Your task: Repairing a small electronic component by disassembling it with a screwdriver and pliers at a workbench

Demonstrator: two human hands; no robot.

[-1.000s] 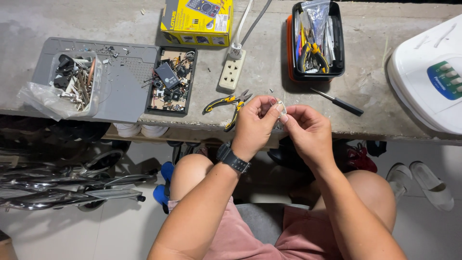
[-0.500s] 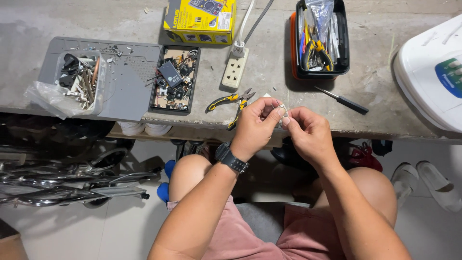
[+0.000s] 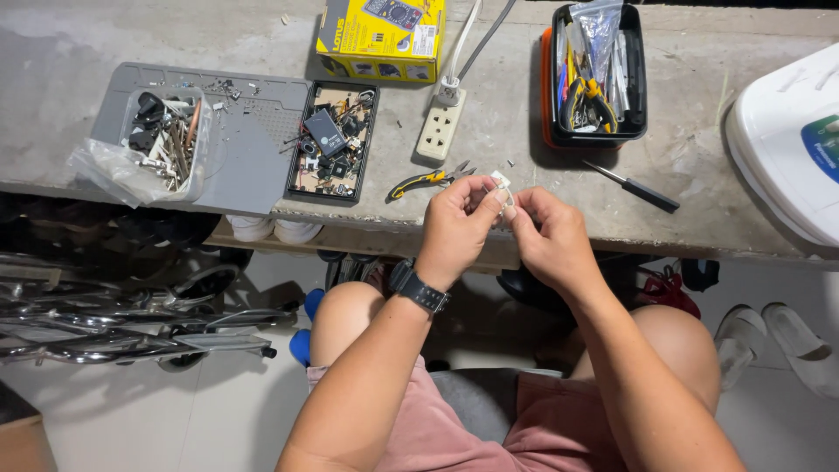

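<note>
Hands: left hand [image 3: 456,229] and right hand [image 3: 551,238] meet fingertip to fingertip above the near edge of the desk [image 3: 489,149], both curled nearly closed.
Held thing: small white plastic part [image 3: 500,182], pinched between the fingers of both hands; only its far tip shows past the thumbs, the rest is hidden.
Left wrist: black wristwatch [image 3: 419,287].
Just beyond the hands: yellow-and-black pliers [image 3: 428,180] lying on the desk, handles to the left, jaws close to the white part.
Right of the hands: black-handled screwdriver [image 3: 634,187] lying at a slant, apart from the right hand.
Farther back, centre: white power strip [image 3: 439,131] with a plug in its far socket and a white cord running away.
Far centre: yellow cardboard box [image 3: 381,35].
Far right: black tool tray [image 3: 596,80] with an orange rim, packed with hand tools and a clear bag.
Right edge: white appliance [image 3: 786,149], partly cut off.
Left of centre: black parts tray [image 3: 334,142] full of small electronic pieces.
Far left: grey work mat [image 3: 246,149], and on it a clear container of screws and bits [image 3: 164,142] sitting in a plastic bag.
Under the desk: person's knees in pink shorts; metal frame parts [image 3: 131,323] on the floor to the left.
</note>
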